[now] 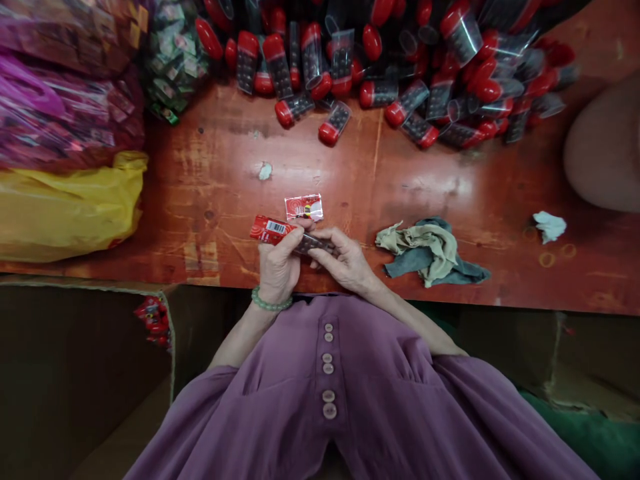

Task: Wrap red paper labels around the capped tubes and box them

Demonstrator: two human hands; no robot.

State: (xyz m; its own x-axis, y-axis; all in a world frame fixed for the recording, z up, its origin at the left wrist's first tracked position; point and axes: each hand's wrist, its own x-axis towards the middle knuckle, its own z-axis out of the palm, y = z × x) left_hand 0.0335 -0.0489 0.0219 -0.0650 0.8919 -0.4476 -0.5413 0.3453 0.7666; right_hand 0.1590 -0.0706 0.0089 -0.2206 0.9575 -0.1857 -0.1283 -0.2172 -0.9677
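My left hand [279,263] and my right hand [345,260] meet at the near edge of the red table [210,173]. Together they grip a clear tube of dark pieces [314,244] lying sideways, its red labelled end [270,230] sticking out past my left fingers. Both hands have their fingers curled round it. A small red and white packet [304,207] lies flat on the table just beyond my hands.
Several red-capped clear tubes [380,60] are heaped along the far side. Bags of wrapped goods [65,80] and a yellow bag [65,210] sit at left. Crumpled cloths [430,250] and a white scrap [549,225] lie at right. A cardboard box [75,373] stands below left.
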